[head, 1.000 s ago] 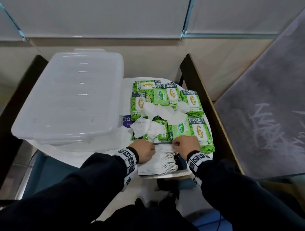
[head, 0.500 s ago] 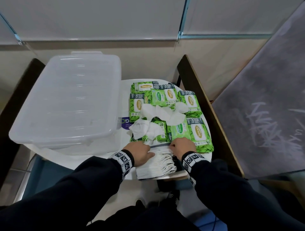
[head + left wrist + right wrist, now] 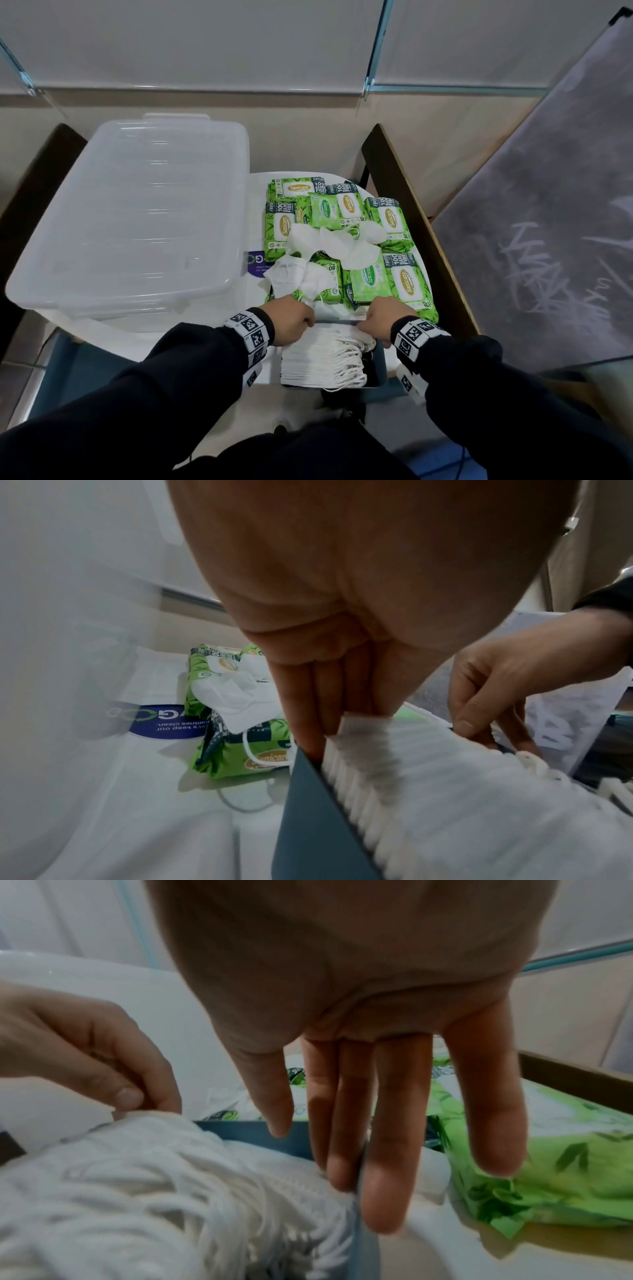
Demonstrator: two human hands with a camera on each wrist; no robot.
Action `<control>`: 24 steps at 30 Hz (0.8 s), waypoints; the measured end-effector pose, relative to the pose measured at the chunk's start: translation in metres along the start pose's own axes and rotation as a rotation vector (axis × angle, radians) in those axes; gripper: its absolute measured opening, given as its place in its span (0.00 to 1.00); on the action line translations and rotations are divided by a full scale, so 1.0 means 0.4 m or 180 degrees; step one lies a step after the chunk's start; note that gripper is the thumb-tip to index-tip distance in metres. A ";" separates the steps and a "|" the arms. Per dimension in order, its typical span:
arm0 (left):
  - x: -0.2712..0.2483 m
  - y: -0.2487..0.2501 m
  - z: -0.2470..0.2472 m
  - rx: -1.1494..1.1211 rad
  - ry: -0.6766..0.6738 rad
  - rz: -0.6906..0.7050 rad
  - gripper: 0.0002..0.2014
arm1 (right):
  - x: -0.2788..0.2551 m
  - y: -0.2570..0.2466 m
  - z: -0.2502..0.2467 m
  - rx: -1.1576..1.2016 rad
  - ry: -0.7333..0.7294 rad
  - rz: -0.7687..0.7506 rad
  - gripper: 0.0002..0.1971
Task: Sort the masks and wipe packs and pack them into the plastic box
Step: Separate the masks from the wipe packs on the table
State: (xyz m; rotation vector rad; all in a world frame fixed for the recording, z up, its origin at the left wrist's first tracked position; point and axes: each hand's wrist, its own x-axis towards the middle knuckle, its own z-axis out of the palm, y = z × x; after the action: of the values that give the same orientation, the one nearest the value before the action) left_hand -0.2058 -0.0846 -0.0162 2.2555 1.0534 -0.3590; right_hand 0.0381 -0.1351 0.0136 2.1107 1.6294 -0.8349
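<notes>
Operator: Hands first. State and position?

Inspector: Left hand (image 3: 295, 320) sits at the far left corner of the blue carton (image 3: 379, 363). Its fingers (image 3: 310, 696) point down, straight and close together, reaching between the carton wall and the stack of white masks (image 3: 322, 361). Thumb and fingertips touch the top edge of the stack; whether they pinch it, I cannot tell. Right hand (image 3: 385, 317) is at the far right corner, fingers (image 3: 383, 1123) extended, straddling the carton wall: some inside against the masks, others outside. It grips nothing.

Operator: Location of the masks?

Inspector: The stack stands on edge inside the carton, ear loops bunched toward the right side. Loose masks (image 3: 337, 245) lie crumpled on top of the green wipe packs (image 3: 406, 281), beyond the carton.

Operator: And the wipe packs?

Inspector: Spread over the white table (image 3: 253, 192), overlapping one another, right of the plastic box (image 3: 137, 219).

Operator: Box condition?

Inspector: Translucent, on the table's left part, nothing visible inside it.
</notes>
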 end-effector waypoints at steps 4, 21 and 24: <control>0.018 -0.003 -0.006 -0.0453 0.0418 -0.0180 0.16 | 0.014 -0.008 -0.045 0.0053 0.0057 -0.0005 0.17; 0.174 -0.043 -0.078 -0.0226 0.0769 -0.1776 0.40 | 0.301 -0.144 -0.074 0.0684 0.0470 -0.1000 0.21; 0.178 -0.048 -0.086 -0.0436 0.0743 -0.1852 0.38 | 0.322 -0.154 -0.064 0.0563 0.0408 -0.0985 0.21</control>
State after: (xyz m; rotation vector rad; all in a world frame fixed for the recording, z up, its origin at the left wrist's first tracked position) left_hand -0.1750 -0.0108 -0.0315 1.8655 1.8005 -0.2491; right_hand 0.0069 -0.0057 -0.0438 2.0950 2.0556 -0.9870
